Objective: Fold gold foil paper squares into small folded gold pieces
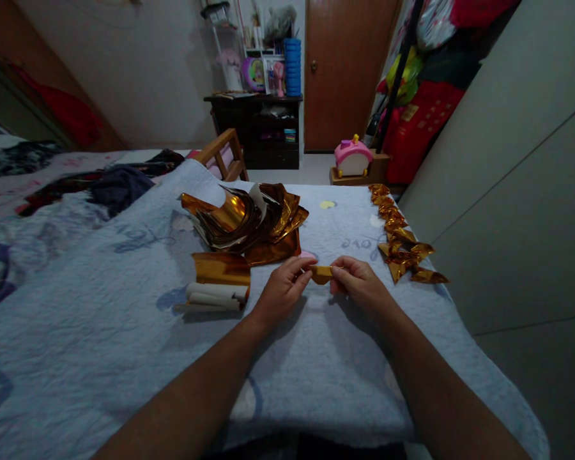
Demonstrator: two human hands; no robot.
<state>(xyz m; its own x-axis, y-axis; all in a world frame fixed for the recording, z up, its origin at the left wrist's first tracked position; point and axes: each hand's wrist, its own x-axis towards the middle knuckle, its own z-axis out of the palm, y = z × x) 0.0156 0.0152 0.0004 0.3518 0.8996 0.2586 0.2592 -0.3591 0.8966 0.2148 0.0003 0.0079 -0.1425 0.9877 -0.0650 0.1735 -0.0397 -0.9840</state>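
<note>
A small folded piece of gold foil paper [321, 274] is pinched between both hands just above the light blue bedspread [124, 319]. My left hand [282, 289] grips its left end with closed fingers. My right hand [357, 281] grips its right end, fingers curled. Behind the hands lies a loose pile of curled gold foil sheets [246, 220]. A curled gold sheet with white rolled backing [219, 284] rests left of my left hand. A row of several folded gold pieces [402, 239] runs along the bed's right edge.
Dark clothes [119, 182] lie on the bed at the left. A wooden chair [223, 156], a dark shelf unit [261, 128], a brown door [345, 70] and a pink toy [352, 156] stand beyond the bed. A pale wardrobe wall [508, 191] closes off the right.
</note>
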